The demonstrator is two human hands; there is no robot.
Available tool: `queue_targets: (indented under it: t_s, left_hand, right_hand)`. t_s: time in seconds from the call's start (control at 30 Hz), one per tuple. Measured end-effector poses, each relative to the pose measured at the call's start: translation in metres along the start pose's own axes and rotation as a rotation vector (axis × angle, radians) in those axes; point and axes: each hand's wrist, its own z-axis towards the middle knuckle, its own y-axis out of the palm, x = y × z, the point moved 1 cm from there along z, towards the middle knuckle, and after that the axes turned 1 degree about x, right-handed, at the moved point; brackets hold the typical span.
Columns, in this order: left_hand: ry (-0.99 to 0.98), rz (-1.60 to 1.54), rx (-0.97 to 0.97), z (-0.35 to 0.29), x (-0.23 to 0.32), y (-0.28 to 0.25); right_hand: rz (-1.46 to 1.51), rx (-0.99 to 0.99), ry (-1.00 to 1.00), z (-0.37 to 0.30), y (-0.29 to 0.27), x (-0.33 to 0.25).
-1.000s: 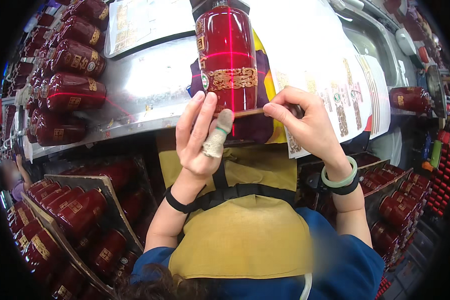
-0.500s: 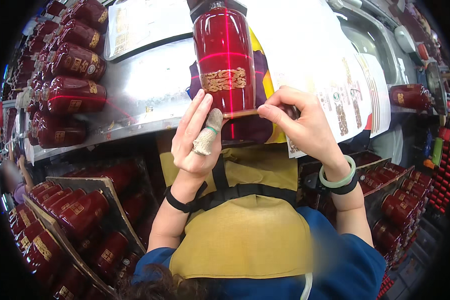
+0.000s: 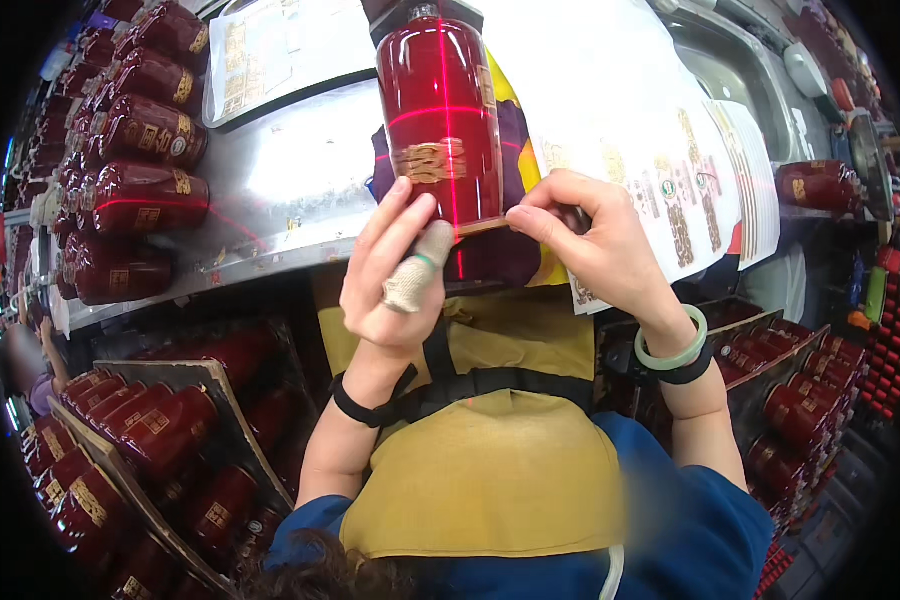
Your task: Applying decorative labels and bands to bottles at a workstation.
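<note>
A dark red glossy bottle [image 3: 437,90] lies on the bench, its neck pointing away from me and a gold pattern on its lower side. Red laser lines cross it. My left hand [image 3: 395,265] holds its base end from the left, fingers pressed against the glass. One of those fingers wears a knitted cover [image 3: 411,280]. A thin brown-gold strip [image 3: 483,227] runs along the rim of the base. Thumb and forefinger of my right hand [image 3: 592,235] pinch its right end. Beneath the bottle is a dark purple and yellow cloth [image 3: 508,258].
Rows of red bottles [image 3: 155,130] stand on the left, with more in wooden crates [image 3: 215,375] below on both sides. White decal sheets [image 3: 620,110] cover the right of the bench, near a metal sink [image 3: 735,75]. Another red bottle [image 3: 820,188] lies far right.
The bottle has turned about its length: its gold pattern has moved left and a small gold mark shows at its right edge. My right hand has shifted slightly left.
</note>
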Motion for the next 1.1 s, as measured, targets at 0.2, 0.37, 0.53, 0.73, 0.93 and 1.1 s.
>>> queue_targets:
  t_s: [0.2,0.37,0.53,0.73,0.93,1.1]
  left_hand:
    - [-0.079,-0.017,0.0,-0.013,-0.005,-0.004]
    - [0.082,0.081,-0.05,-0.006,0.001,-0.006]
    - [0.08,0.134,-0.091,0.004,0.012,-0.002]
    - [-0.071,-0.079,0.028,-0.001,-0.003,0.001]
    - [-0.002,0.031,-0.066,-0.007,-0.003,-0.007]
    - [0.179,0.205,-0.078,0.0,0.008,-0.005]
  right_hand:
    - [0.039,-0.017,-0.007,0.002,0.002,-0.001]
    - [0.015,-0.015,0.002,0.001,0.001,0.001]
    - [0.001,-0.002,-0.033,0.003,0.002,0.001]
    - [0.025,0.022,-0.054,0.001,0.007,-0.002]
    - [0.019,0.029,-0.069,0.002,0.009,-0.003]
    - [0.027,0.048,-0.085,0.001,0.01,0.0]
